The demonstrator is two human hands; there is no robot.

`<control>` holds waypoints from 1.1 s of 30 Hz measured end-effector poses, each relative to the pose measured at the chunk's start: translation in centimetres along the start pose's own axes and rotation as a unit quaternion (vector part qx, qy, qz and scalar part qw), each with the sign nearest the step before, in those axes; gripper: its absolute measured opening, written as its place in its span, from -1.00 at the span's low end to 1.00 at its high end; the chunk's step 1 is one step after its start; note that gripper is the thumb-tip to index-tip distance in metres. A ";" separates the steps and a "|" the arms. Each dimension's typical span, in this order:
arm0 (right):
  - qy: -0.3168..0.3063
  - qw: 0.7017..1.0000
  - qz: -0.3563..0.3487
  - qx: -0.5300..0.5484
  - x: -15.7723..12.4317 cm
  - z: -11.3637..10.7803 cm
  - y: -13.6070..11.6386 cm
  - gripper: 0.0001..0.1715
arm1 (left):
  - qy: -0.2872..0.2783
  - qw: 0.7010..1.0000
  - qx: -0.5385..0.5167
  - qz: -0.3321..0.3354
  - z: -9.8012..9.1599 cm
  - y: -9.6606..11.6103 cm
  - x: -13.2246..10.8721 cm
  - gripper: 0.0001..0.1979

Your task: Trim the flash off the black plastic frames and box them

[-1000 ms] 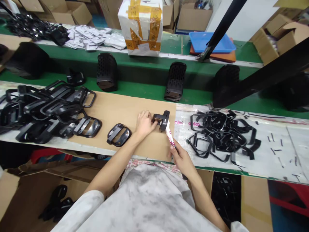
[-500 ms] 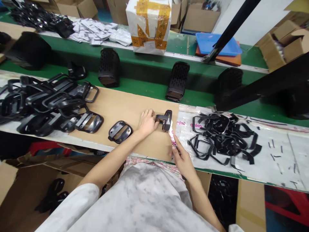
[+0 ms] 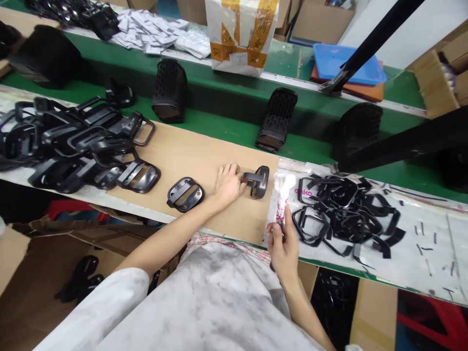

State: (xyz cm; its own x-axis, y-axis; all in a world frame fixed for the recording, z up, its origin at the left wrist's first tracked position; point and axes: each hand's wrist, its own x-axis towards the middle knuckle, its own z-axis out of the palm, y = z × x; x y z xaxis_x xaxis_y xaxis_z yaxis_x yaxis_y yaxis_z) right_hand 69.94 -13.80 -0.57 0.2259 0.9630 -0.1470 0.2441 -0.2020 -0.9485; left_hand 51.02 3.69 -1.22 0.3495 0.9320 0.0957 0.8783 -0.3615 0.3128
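Observation:
My left hand (image 3: 228, 184) grips a black plastic bracket (image 3: 257, 180) standing on edge on the brown cardboard sheet (image 3: 190, 156). My right hand (image 3: 282, 244) holds a white tube with pink print (image 3: 282, 197), its tip lifted away to the right of the bracket. A finished black frame part (image 3: 185, 193) lies flat just left of my left hand. To the right sits a tangle of thin black plastic trimmings (image 3: 343, 209) on a clear plastic sheet.
A big heap of black frame parts (image 3: 69, 146) fills the left of the bench. Black perforated housings (image 3: 168, 91) (image 3: 277, 118) stand on the green conveyor (image 3: 219, 129) behind. A taped white box (image 3: 241, 34) and blue tray (image 3: 347, 68) are farther back.
My right hand pulled the white tube off the bracket and swung it right and back toward me. The left hand stays on the bracket. The camera view shifted slightly.

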 end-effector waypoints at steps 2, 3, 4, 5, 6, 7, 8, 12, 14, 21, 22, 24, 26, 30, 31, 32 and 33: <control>-0.027 0.999 0.033 0.011 -0.1 0.2 -0.1 -0.18 | 0.000 1.000 -0.001 -0.001 0.0 0.0 0.0 -0.74; -0.059 0.996 0.057 0.017 0.0 0.2 -0.3 -0.18 | -0.002 1.000 -0.001 -0.003 -0.1 0.1 0.0 -0.75; -0.092 0.993 0.077 0.021 0.2 0.1 -0.5 -0.17 | -0.006 1.000 -0.001 -0.007 -0.2 0.1 0.0 -0.74; -0.114 0.989 0.090 0.026 0.4 0.0 -0.8 -0.16 | -0.010 1.000 0.000 -0.010 -0.3 0.2 -0.1 -0.74; -0.117 0.988 0.097 0.035 0.5 -0.1 -1.0 -0.15 | -0.013 1.000 0.000 -0.012 -0.4 0.3 -0.1 -0.74; -0.100 0.989 0.096 0.046 0.6 -0.2 -1.3 -0.15 | -0.014 1.000 0.000 -0.014 -0.4 0.4 -0.1 -0.74; -0.072 0.992 0.090 0.056 0.5 -0.3 -1.4 -0.15 | -0.014 1.000 -0.001 -0.014 -0.5 0.4 -0.1 -0.74; -0.017 0.996 0.072 0.057 0.3 0.0 -1.5 -0.12 | -0.007 1.000 0.001 -0.010 -0.4 0.3 -0.1 -0.74; -0.079 0.990 0.104 0.048 0.6 0.0 -1.5 -0.07 | -0.005 1.000 0.003 -0.008 -0.3 0.2 -0.1 -0.74; 0.014 0.997 0.049 0.066 0.7 0.0 -2.1 -0.14 | 0.010 1.000 0.003 -0.002 0.1 0.0 -0.2 -0.75; 0.015 0.998 0.037 0.050 0.7 0.1 -1.9 -0.15 | 0.012 1.000 0.003 0.000 0.1 0.0 -0.2 -0.75; -0.037 0.999 0.032 0.007 0.7 0.2 -1.5 -0.15 | 0.011 1.000 0.001 -0.002 0.1 0.0 -0.1 -0.75; -0.094 0.994 0.046 -0.020 0.9 -0.1 -1.2 -0.17 | 0.007 1.000 -0.002 -0.008 0.0 0.0 -0.1 -0.74; -0.010 0.999 0.031 0.032 0.8 -0.2 -1.4 -0.17 | 0.001 1.000 -0.009 -0.012 -0.2 0.0 -0.1 -0.75; 0.028 0.998 0.015 0.051 0.6 0.0 -1.5 -0.16 | 0.001 1.000 -0.009 -0.012 -0.2 0.1 -0.1 -0.75; 0.056 0.996 0.000 0.064 0.5 0.2 -1.5 -0.16 | 0.002 1.000 -0.008 -0.013 -0.2 0.1 -0.1 -0.76; 0.061 0.996 -0.013 0.059 0.4 0.4 -1.4 -0.16 | 0.004 1.000 -0.006 -0.013 -0.1 0.0 -0.1 -0.76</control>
State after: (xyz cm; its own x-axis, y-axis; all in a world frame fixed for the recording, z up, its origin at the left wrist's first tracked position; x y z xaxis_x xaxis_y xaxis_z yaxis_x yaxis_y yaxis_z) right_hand 69.36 -13.06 0.61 0.3357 0.9373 -0.0932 0.1408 -0.1478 -0.9790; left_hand 50.97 3.56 -1.10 0.3235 0.9415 0.0940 0.8831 -0.3361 0.3275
